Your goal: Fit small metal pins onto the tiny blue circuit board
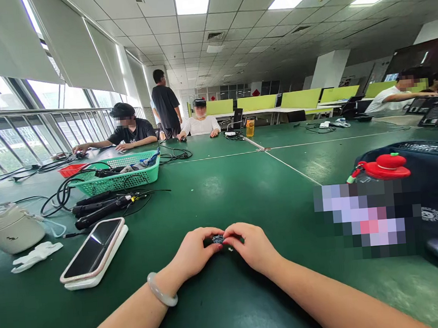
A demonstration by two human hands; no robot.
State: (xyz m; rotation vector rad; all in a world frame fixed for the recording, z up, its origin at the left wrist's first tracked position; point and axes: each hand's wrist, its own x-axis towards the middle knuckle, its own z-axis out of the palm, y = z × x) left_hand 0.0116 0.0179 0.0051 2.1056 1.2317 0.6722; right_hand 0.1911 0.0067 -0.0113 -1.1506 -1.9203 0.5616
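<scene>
Both hands meet over the green table [211, 185] in front of me. Between the thumb and fingers of my left hand [193, 252] is a small dark grey-blue piece [218, 239] with an uneven surface; its exact kind is too small to make out. The fingers of my right hand [252, 244] are closed at the right edge of this piece, thumb and index finger pinched together. A tiny white bit [230, 249] lies just below the right fingertips. A pale bangle [162, 289] circles my left wrist.
To the left are a phone [93, 249] on a white box, a crumpled tissue [36, 256], a cream cup [11, 228], black cables and a green basket [117, 181]. On the right stand a red-lidded bottle [388, 166] and a dark bag [436, 182]. Several people are across the room.
</scene>
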